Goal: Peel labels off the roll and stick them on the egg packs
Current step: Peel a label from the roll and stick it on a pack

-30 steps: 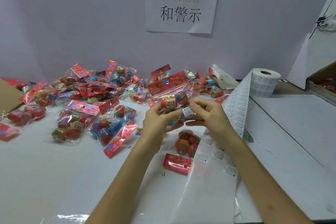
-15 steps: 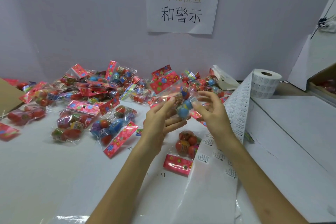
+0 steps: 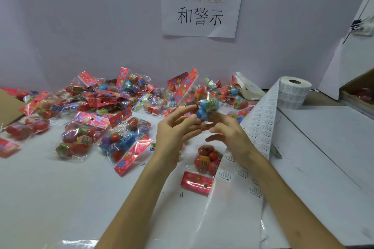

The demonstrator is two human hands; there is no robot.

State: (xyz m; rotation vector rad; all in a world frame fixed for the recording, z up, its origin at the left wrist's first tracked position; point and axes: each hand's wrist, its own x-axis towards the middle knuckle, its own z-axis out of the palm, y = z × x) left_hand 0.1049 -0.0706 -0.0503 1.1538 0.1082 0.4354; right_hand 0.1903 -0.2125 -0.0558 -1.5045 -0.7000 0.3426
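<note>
A clear egg pack [image 3: 204,103] with blue eggs and a red flowered header sits just above and beyond my fingertips, tilted with its header up to the left. My left hand [image 3: 176,131] has its fingers spread and straight below the pack. My right hand [image 3: 228,135] is beside it, fingers loosely extended toward the pack's underside. Neither hand wraps the pack. The white label roll [image 3: 293,93] stands at the right, its label strip [image 3: 261,121] running down under my right forearm. Another pack of red eggs [image 3: 206,159] lies on the table below my hands.
A pile of several egg packs [image 3: 105,107] covers the back left and middle of the white table [image 3: 50,198]. A printed paper sign [image 3: 202,4] is taped to the back wall. A cardboard box [image 3: 360,95] stands at the far right, and a brown board [image 3: 8,107] at the left edge.
The pack has gone from a two-handed hold with a label pressed on it to up and away toward the pile. Both hands have opened.
</note>
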